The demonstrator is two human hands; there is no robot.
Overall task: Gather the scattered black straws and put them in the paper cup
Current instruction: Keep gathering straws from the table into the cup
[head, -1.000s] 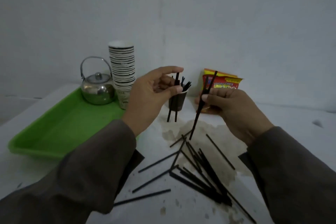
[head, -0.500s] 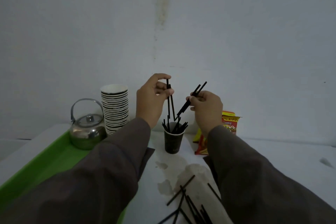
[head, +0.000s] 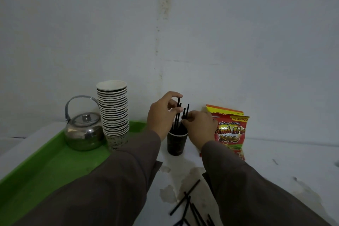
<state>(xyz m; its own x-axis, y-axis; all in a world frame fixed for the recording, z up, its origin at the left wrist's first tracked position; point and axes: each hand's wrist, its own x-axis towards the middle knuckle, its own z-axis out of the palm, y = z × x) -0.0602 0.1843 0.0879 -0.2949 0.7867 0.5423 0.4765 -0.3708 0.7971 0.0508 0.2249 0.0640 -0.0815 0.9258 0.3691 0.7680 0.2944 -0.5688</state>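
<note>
A dark paper cup (head: 176, 143) stands on the white table near the wall, with black straws poking out of it. My left hand (head: 161, 115) pinches two upright black straws (head: 178, 110) whose lower ends reach into the cup. My right hand (head: 199, 126) holds two more black straws (head: 186, 111) just right of them, also pointing down into the cup. Several loose black straws (head: 189, 205) lie scattered on the table at the bottom, between my sleeves.
A green tray (head: 45, 167) on the left carries a steel kettle (head: 83, 130) and a tall stack of paper cups (head: 113, 113). A red and yellow snack packet (head: 231, 132) leans against the wall right of the cup. Stains mark the table.
Both hands have come lower and closer to the cup. The right hand's straws have swung from a slant to nearly upright. The view has tilted up, hiding most of the loose straws.
</note>
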